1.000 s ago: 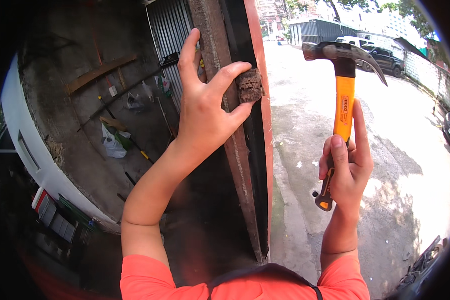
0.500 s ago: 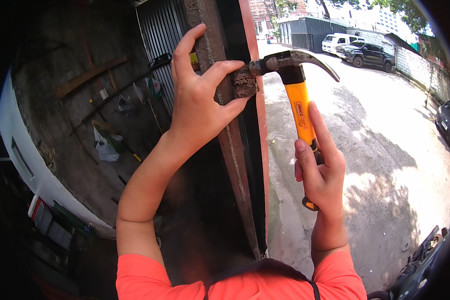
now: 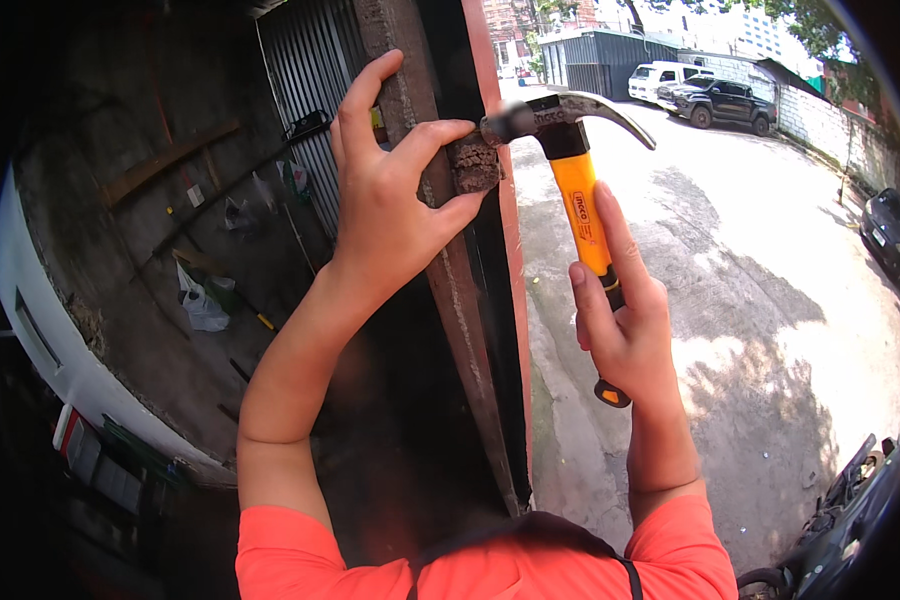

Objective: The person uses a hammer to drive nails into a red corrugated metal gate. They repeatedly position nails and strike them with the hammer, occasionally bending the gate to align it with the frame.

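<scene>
My left hand [image 3: 390, 190] is up at a brown metal post [image 3: 450, 290]. Its thumb and index finger pinch a rusty, crusted cylindrical piece [image 3: 475, 165] at the post's edge, from below and above. The middle finger is raised against the post. In my right hand [image 3: 630, 335] is a claw hammer [image 3: 575, 190] with a yellow and black handle, gripped near its lower end, index finger stretched along the handle. The hammer's striking face is at the top of the rusty piece, close to my left index fingertip; whether they touch I cannot tell. Its claw points right.
Left of the post is a dark room with a wooden board [image 3: 175, 160], a plastic bag [image 3: 202, 300] and corrugated metal sheet [image 3: 305, 90]. Outside, on the right, a concrete lane [image 3: 660, 260] holds a white van [image 3: 660, 78] and a dark pickup [image 3: 720, 103]. A motorcycle [image 3: 840, 540] stands lower right.
The whole view has shifted slightly, so the scene sits a little further left. The hammer has moved slightly up and left. My left hand keeps its pinch on the rusty piece.
</scene>
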A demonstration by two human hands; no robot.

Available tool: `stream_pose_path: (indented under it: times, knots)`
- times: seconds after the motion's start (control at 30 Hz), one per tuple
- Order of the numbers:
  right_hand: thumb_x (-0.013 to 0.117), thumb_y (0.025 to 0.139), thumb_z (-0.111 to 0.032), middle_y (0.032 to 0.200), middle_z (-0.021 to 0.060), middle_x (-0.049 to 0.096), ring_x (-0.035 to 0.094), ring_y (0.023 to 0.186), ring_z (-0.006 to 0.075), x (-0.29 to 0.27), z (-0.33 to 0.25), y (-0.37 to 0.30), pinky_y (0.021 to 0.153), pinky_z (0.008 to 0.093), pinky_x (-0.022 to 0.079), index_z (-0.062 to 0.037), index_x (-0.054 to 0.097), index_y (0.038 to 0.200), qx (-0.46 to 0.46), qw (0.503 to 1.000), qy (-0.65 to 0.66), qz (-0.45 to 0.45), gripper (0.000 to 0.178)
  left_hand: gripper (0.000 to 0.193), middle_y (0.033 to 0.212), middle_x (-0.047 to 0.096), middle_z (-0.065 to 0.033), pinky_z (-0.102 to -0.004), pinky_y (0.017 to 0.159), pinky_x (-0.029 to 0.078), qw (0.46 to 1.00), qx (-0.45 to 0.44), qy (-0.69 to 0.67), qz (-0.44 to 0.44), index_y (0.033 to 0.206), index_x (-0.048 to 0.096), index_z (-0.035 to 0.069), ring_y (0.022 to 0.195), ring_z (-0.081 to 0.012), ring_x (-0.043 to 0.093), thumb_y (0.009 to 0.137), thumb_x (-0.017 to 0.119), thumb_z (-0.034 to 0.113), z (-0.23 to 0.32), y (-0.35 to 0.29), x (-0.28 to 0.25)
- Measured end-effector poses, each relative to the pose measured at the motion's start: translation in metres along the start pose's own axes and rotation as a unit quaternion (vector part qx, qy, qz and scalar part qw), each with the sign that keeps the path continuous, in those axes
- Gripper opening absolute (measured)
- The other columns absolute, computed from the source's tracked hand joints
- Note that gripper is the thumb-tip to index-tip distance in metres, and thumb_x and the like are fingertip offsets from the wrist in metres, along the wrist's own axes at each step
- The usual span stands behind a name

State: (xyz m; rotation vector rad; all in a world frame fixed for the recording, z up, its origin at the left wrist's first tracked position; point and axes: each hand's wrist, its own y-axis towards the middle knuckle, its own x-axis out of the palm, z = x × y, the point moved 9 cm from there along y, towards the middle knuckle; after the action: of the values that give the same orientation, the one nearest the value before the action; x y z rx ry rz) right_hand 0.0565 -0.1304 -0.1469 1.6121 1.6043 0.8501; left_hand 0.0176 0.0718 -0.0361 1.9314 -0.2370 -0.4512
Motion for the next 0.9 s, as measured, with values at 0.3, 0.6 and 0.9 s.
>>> stream_pose_path:
  times: [0.3,0.6,0.9]
  knots:
    - [0.049,0.108,-0.009,0.068,-0.0016,0.051,0.048,0.046,0.0028,-0.034,-0.010,-0.005,0.041,0.0197,0.039,-0.0131,0.026,0.165,0.021,0.993,0.042,0.111,0.062,0.048,0.156,0.037,-0.0170,-0.0452,0.115,0.038,1.000,-0.012,-0.021,0.016,0.109,0.077,0.014,0.144,-0.0382,0.039,0.063,0.089,0.013,-0.003,-0.003,0.005]
    - [0.059,0.101,-0.004,0.126,0.0192,0.072,0.060,0.058,0.0099,-0.010,0.013,-0.011,0.057,0.0259,0.051,-0.0101,0.037,0.161,0.069,0.994,0.062,0.056,0.064,0.047,0.155,0.039,-0.0159,-0.0469,0.114,0.038,1.000,-0.013,-0.018,0.010,0.109,0.077,0.014,0.143,-0.0377,0.039,0.063,0.089,0.013,-0.002,-0.002,0.007]
    - [0.051,0.109,-0.014,0.070,-0.0007,0.055,0.049,0.046,0.0030,-0.021,-0.007,-0.004,0.042,0.0208,0.041,-0.0164,0.029,0.164,0.016,0.994,0.049,0.092,0.060,0.050,0.156,0.037,-0.0166,-0.0481,0.115,0.037,1.000,-0.007,-0.014,0.005,0.113,0.076,0.015,0.143,-0.0382,0.039,0.065,0.089,0.012,-0.002,-0.004,0.007]
